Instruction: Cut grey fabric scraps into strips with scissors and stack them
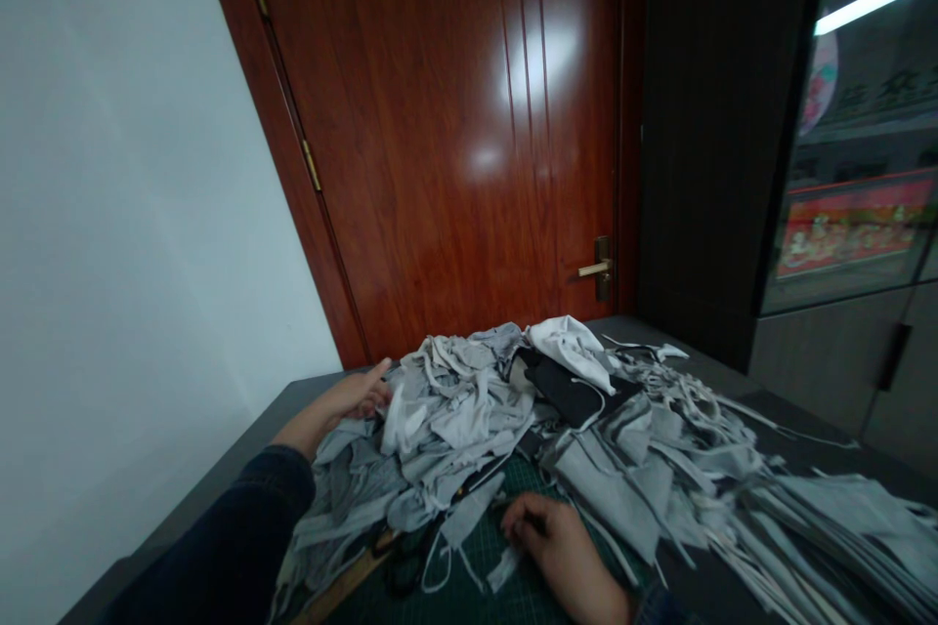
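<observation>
A large heap of grey and white fabric scraps (469, 410) covers the left and middle of the table. My left hand (359, 395) reaches to the heap's left edge, fingers apart and against the cloth. Over the green cutting mat (524, 596), my right hand (553, 542) is curled, thumb close to the fingers. Whatever it pinches is too blurred to make out. A small pale fabric strip (504, 568) lies just below its fingertips. Between the hands, a pointed grey scrap (469, 511) trails thin strings. Black-handled scissors (403, 571) lie near the front edge, partly in shadow.
A wooden ruler (344, 591) lies beside the scissors. Folded grey cloth (608, 479), a black cloth piece (561, 386) and bundled fabric strips (821, 537) spread to the right. Beyond the table (784, 415) stand a brown door (440, 166) and a glass-fronted cabinet (813, 352).
</observation>
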Available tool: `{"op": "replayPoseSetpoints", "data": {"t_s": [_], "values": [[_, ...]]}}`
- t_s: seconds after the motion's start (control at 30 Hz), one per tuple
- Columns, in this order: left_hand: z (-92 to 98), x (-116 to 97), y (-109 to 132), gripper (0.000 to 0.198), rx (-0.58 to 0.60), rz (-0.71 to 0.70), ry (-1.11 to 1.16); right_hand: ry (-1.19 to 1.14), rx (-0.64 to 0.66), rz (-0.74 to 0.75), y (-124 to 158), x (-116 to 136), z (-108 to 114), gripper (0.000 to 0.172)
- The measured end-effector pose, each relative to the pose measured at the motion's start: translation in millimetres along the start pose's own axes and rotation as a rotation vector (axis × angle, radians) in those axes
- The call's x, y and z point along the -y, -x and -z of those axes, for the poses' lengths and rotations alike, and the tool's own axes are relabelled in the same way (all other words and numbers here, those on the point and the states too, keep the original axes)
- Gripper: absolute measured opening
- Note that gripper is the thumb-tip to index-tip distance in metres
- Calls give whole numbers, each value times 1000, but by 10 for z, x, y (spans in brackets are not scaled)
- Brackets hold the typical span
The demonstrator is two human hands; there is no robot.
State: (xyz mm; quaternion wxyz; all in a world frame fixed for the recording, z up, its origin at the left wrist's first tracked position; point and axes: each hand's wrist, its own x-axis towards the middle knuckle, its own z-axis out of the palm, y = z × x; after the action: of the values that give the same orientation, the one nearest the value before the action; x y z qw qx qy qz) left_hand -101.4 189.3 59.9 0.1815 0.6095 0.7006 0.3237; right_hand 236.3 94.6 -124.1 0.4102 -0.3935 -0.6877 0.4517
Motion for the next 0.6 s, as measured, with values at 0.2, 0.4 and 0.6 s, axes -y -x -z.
{"op": "replayPoseSetpoints", "data": {"t_s": [0.2, 0.4, 0.6], "values": [[-250, 108, -235, 38, -48, 4, -256, -4, 6, -7, 0, 1, 4, 24], [-583, 62, -222, 35, -105, -64, -228, -6, 2, -17, -10, -16, -7, 22], [-437, -232, -272, 36, -202, -125, 71, -21, -2, -15, -4, -2, -23, 22]]}}
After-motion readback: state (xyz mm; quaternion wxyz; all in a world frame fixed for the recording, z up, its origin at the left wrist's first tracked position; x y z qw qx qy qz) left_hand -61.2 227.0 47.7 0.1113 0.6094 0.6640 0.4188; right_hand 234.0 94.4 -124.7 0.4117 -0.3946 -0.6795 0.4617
